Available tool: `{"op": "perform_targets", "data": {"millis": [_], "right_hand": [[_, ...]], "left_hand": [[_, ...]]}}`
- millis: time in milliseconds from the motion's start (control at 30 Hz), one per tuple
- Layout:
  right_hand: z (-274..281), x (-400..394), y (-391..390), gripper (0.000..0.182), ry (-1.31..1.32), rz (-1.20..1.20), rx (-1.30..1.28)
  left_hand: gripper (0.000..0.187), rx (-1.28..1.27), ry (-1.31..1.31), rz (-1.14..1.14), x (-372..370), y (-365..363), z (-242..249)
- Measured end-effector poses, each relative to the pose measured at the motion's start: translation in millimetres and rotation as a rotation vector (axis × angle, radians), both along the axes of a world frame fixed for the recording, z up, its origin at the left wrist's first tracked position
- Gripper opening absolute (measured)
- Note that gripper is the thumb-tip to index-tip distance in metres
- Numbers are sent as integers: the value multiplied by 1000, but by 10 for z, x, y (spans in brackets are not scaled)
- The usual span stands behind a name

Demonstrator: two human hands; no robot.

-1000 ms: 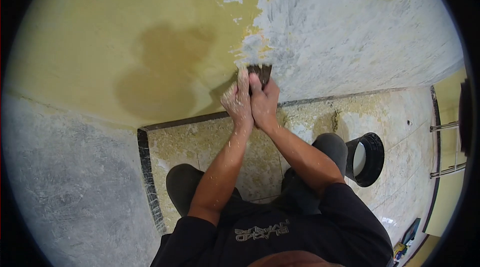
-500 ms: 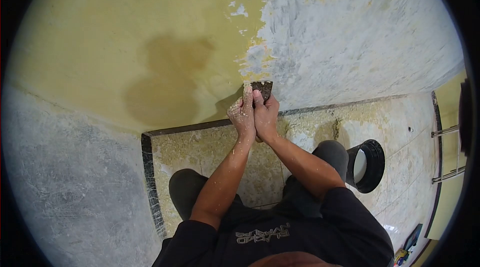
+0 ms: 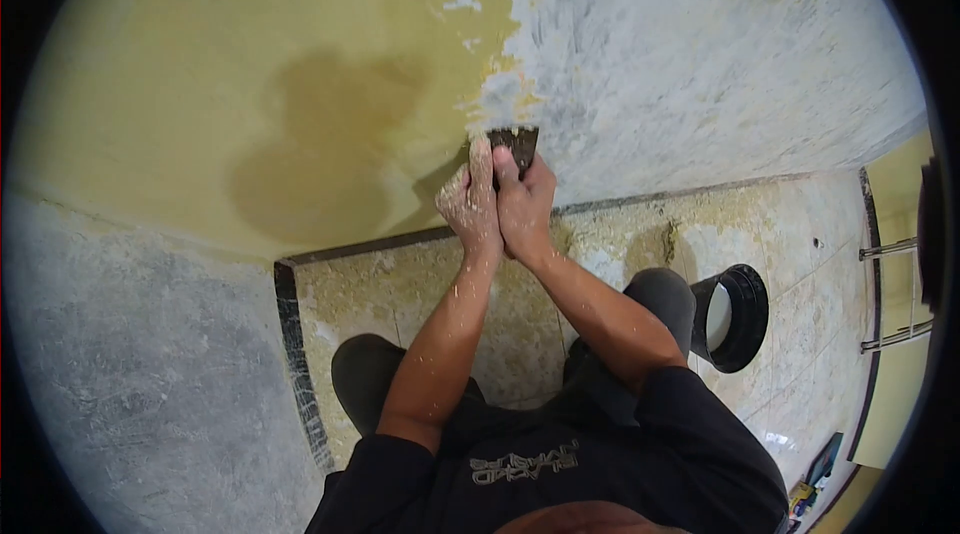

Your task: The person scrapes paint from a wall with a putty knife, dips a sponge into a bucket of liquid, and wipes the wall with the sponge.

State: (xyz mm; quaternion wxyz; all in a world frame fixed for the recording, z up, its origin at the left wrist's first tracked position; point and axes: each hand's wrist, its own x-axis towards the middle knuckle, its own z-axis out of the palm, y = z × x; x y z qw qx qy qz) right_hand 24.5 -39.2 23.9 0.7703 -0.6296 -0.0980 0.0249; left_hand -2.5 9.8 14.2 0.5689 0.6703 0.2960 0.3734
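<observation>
A dark paint scraper (image 3: pixel 520 144) has its wide blade edge against the wall, where yellow paint (image 3: pixel 400 24) meets a bare grey-white patch (image 3: pixel 680 64). Both hands press together around its handle, which they hide. My left hand (image 3: pixel 473 204), crusted with paint flakes, is closed on the tool with one finger stretched up beside the blade. My right hand (image 3: pixel 527 206) wraps it from the other side, thumb lying on the blade. Ragged paint remnants (image 3: pixel 510 89) show just above the blade.
Paint chips litter the tiled floor (image 3: pixel 520 334) below the wall. A black bucket (image 3: pixel 745 319) stands right of my right knee (image 3: pixel 660 299). Grey bare wall (image 3: pixel 160 364) lies at left; metal rails (image 3: pixel 890 252) are at far right, with small items (image 3: pixel 805 499) lower right.
Both hands and the scraper have moved up along the wall, the blade now close under the ragged paint remnants. The view has also shifted slightly.
</observation>
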Motion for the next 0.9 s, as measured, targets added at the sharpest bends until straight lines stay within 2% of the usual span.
{"op": "perform_targets", "data": {"millis": [67,100,133,200,333,400,633,733,800,833,900], "right_hand": [[-6,-20,-19,29,-24,31,48],[-92,-41,-61,29,3,13,-5],[-86,-45,-70,29,35,-6,-62],[-94,-45,-70,29,67,-12,-53],[-115,-76,-97,23,123,8,-13],[-91,-35,-77,23,121,17,30],[-146,-33,-38,23,126,30,90],[-97,-12,-27,25,116,10,65],[14,-2,-15,25,125,1,40],[126,53,11,24,47,22,35],[310,14,8,26,-5,57,77]], "left_hand": [[53,-45,-35,-19,20,-21,49],[50,-60,-52,-5,39,-44,-142],[50,-51,-71,-3,66,-61,-95],[46,-248,-127,-28,40,-120,-78],[39,-352,-26,-49,2,-138,-69],[41,-388,-158,17,60,-176,6],[40,-337,-117,4,47,-124,-55],[39,-349,-123,-6,53,-112,62],[39,-207,-66,24,40,-89,175],[39,-205,-65,25,66,-75,234],[38,-300,-250,-20,85,-57,329]]}}
